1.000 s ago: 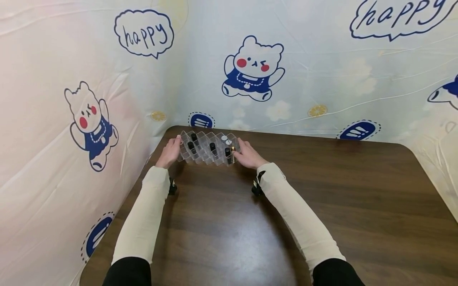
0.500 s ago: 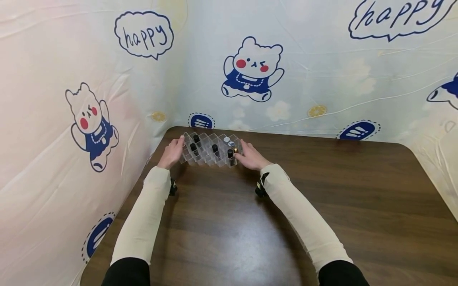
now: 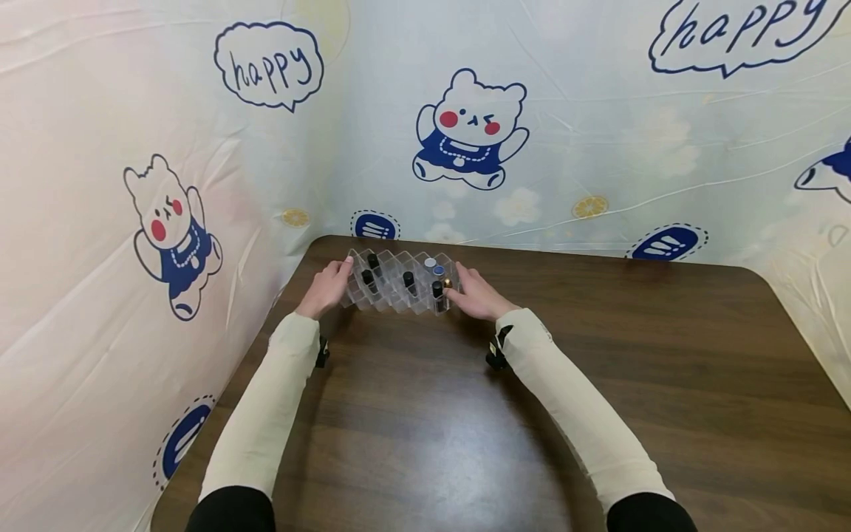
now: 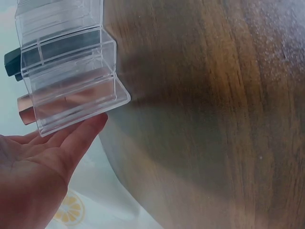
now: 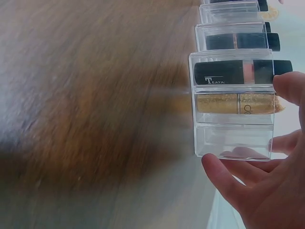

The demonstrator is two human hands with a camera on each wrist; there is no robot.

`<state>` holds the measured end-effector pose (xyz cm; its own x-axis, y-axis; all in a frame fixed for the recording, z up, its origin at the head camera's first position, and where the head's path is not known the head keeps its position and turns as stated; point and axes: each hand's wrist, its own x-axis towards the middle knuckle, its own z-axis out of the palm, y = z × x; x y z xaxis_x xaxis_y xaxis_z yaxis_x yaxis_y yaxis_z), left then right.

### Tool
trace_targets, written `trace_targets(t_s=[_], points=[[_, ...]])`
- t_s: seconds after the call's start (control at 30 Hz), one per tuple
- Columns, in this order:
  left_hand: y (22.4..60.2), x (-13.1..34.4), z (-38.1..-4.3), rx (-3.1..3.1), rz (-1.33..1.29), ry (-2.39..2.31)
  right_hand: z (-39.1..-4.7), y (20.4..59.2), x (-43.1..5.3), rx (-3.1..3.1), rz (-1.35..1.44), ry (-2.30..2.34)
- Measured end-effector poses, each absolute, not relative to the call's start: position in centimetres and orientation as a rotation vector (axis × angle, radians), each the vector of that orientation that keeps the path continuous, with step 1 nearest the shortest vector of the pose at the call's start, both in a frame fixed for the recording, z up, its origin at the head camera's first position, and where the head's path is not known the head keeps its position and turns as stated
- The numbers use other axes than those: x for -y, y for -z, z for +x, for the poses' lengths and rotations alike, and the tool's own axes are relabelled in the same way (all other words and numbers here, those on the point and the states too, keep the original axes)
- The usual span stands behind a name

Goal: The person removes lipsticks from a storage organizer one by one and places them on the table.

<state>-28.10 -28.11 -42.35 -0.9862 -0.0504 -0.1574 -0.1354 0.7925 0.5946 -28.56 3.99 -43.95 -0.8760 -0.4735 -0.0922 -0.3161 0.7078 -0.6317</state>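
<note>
A clear plastic lipstick organizer [image 3: 397,301] with zigzag compartments is at the far left part of the table, with several lipsticks in it. My left hand [image 3: 324,289] grips its left end; in the left wrist view a copper-coloured lipstick tube [image 4: 71,98] lies just above the fingers. At the other end my right hand [image 3: 482,294] holds on. The right wrist view shows a gold lipstick tube [image 5: 228,103] and a black lipstick tube [image 5: 219,72] in neighbouring slots, with the thumb at the black one's cap. One fingertip there touches the organizer's bottom corner.
The dark wooden table [image 3: 412,414] stretches toward me and off to the right. A pale printed cloth [image 3: 565,133] hangs along its far and left sides, close behind the organizer.
Both hands have moved the organizer slightly to the right and a little toward me. Their grip on its two ends looks the same.
</note>
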Motion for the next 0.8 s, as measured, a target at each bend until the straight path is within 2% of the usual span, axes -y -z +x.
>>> trace_targets(t_s=[0.8], points=[[42.5, 26.1, -27.1, -2.786, -0.037, -1.010, -27.2, 43.8, -7.5, -2.671, -0.656, 0.870]])
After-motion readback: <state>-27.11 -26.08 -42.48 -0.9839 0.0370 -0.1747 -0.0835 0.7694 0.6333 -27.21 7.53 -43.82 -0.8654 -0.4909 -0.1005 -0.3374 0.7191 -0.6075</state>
